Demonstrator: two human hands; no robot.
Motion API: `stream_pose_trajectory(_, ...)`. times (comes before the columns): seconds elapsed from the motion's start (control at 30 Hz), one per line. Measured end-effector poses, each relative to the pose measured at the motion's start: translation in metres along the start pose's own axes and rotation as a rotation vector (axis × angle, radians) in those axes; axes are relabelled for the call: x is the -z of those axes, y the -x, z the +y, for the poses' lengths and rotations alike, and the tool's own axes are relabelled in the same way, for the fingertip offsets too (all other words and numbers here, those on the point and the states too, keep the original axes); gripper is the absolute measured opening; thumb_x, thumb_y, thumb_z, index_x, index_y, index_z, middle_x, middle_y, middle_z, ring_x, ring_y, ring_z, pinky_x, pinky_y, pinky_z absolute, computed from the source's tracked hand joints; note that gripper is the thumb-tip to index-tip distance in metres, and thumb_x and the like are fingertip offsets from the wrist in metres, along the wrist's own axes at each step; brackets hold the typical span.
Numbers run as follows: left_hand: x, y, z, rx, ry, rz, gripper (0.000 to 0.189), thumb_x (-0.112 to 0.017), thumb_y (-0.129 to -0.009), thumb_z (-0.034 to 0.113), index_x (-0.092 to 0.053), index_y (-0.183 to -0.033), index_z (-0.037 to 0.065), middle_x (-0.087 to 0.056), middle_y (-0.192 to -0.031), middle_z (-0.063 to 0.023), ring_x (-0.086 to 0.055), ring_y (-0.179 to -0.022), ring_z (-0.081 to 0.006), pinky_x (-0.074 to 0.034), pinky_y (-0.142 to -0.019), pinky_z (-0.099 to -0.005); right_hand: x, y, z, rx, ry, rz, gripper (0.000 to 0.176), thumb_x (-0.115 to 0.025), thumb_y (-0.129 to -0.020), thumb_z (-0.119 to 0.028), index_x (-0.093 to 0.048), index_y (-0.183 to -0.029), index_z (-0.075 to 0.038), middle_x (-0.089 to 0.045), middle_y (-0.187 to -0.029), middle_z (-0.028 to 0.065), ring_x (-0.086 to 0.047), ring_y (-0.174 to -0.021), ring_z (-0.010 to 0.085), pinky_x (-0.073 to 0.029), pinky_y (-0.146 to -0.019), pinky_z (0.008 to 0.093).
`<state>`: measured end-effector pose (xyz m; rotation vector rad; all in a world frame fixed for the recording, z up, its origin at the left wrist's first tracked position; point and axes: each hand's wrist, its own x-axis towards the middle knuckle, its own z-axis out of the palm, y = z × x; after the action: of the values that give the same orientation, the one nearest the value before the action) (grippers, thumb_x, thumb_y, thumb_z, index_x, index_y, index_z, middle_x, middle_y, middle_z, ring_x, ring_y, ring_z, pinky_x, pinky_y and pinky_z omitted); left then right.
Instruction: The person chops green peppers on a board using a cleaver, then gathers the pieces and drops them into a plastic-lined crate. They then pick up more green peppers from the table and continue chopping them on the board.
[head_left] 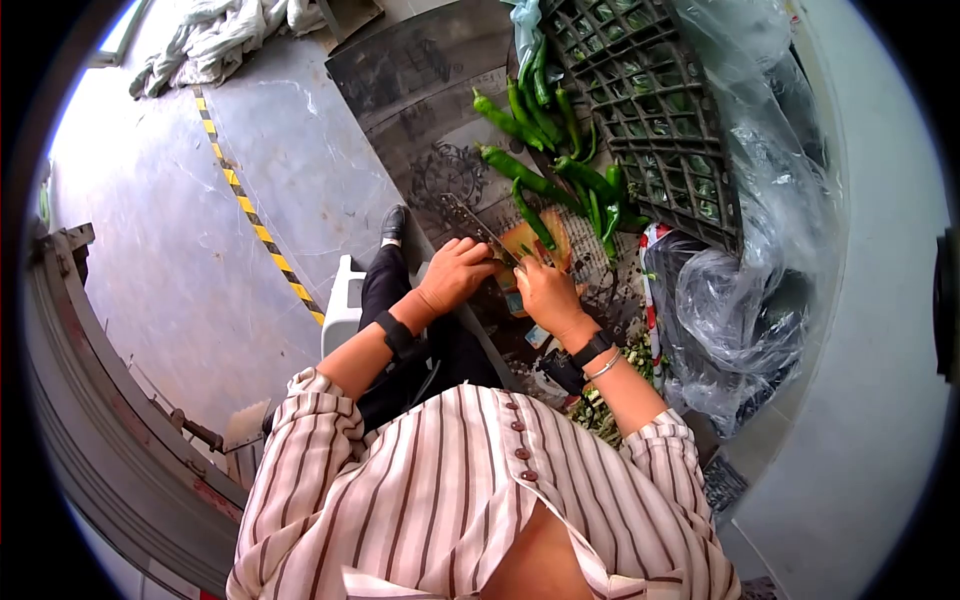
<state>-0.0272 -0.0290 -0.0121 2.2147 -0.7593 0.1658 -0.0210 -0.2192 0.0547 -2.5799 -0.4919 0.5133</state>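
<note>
My right hand (548,296) is closed at the near end of a long thin blade, apparently a knife (476,222), which points up and to the left. Close beside it, my left hand (456,274) has its fingers curled together near the blade. Whatever those fingers hold, if anything, is hidden. Beyond my hands, several long green peppers (530,178) lie in a loose pile on a dark, worn printed sheet (415,95). One pepper (533,215) lies just above my right hand. Chopped green and pale bits (598,408) are heaped below my right wrist.
A black plastic crate (655,110) stands tilted at the right, with clear plastic wrapping (735,300) beside it. On the left are a white stool (343,305), my shoe (393,222) and yellow-black floor tape (250,210). A pale cloth heap (225,40) lies at the far left.
</note>
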Motion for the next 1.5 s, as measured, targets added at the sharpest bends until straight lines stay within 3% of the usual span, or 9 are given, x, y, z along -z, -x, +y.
stream_pose_trajectory(0.17,-0.003,0.005,-0.003,0.005,0.024,-0.085,0.024,-0.056,-0.069,0.013,-0.064,-0.092,0.013,-0.054,-0.092,-0.0009,-0.051,-0.082,-0.0199,-0.047,-0.073,-0.0297,-0.003,0.002,0.001,-0.073,-0.056,0.02,0.015,-0.051,-0.09,-0.018,-0.053,-0.09,-0.003,-0.061,-0.07,0.019,-0.06,-0.065,0.0388,-0.048,-0.057,0.0464)
stream_pose_trajectory(0.47,0.004,0.006,-0.007,-0.052,0.027,-0.037,0.03,-0.056,-0.069,0.01,-0.064,-0.098,0.011,-0.058,-0.1,-0.0021,-0.053,-0.086,-0.0205,-0.047,-0.077,-0.0298,-0.006,0.002,0.009,-0.093,-0.098,0.082,0.016,-0.053,-0.089,-0.017,-0.054,-0.086,-0.002,-0.06,-0.069,0.0205,-0.059,-0.066,0.0401,-0.047,-0.058,0.0479)
stream_pose_trajectory(0.6,0.003,0.006,-0.005,-0.041,0.055,-0.033,0.031,-0.056,-0.069,0.01,-0.064,-0.099,0.01,-0.058,-0.099,-0.0023,-0.053,-0.087,-0.0203,-0.047,-0.077,-0.0294,0.017,0.007,-0.004,-0.057,-0.103,0.06,0.015,-0.053,-0.088,-0.017,-0.054,-0.086,-0.002,-0.06,-0.068,0.0205,-0.059,-0.064,0.0401,-0.047,-0.057,0.0481)
stream_pose_trajectory(0.8,0.003,0.008,-0.008,-0.023,0.03,-0.031,0.029,-0.056,-0.069,0.01,-0.065,-0.097,0.01,-0.059,-0.1,-0.003,-0.054,-0.086,-0.0197,-0.048,-0.076,-0.0288,0.016,0.01,-0.005,-0.063,-0.011,-0.135,0.016,-0.052,-0.089,-0.018,-0.053,-0.084,-0.003,-0.06,-0.067,0.0198,-0.059,-0.063,0.0396,-0.047,-0.056,0.048)
stream_pose_trajectory(1.1,0.006,0.011,-0.008,-0.053,0.036,-0.021,0.032,-0.055,-0.07,0.009,-0.065,-0.1,0.009,-0.059,-0.104,-0.0026,-0.055,-0.088,-0.0202,-0.049,-0.079,-0.0294,-0.005,-0.013,-0.009,-0.039,-0.074,0.026,0.017,-0.051,-0.09,-0.018,-0.053,-0.083,-0.002,-0.06,-0.069,0.0195,-0.059,-0.066,0.039,-0.047,-0.058,0.0475)
stream_pose_trajectory(1.27,0.006,0.013,-0.009,-0.032,0.07,-0.043,0.032,-0.055,-0.069,0.009,-0.065,-0.099,0.009,-0.059,-0.104,-0.0025,-0.055,-0.09,-0.0203,-0.049,-0.08,-0.0291,0.016,0.002,-0.015,-0.042,-0.082,-0.075,0.016,-0.05,-0.09,-0.017,-0.053,-0.083,-0.002,-0.06,-0.069,0.0198,-0.059,-0.066,0.0394,-0.046,-0.058,0.0475)
stream_pose_trajectory(1.5,0.004,0.015,-0.011,-0.055,0.052,-0.038,0.03,-0.055,-0.069,0.009,-0.065,-0.097,0.009,-0.06,-0.102,-0.0012,-0.054,-0.088,-0.0195,-0.048,-0.077,-0.0287,-0.005,-0.012,-0.019,-0.034,-0.021,-0.066,0.017,-0.051,-0.09,-0.017,-0.052,-0.083,-0.002,-0.06,-0.069,0.0198,-0.059,-0.066,0.0395,-0.047,-0.057,0.0475)
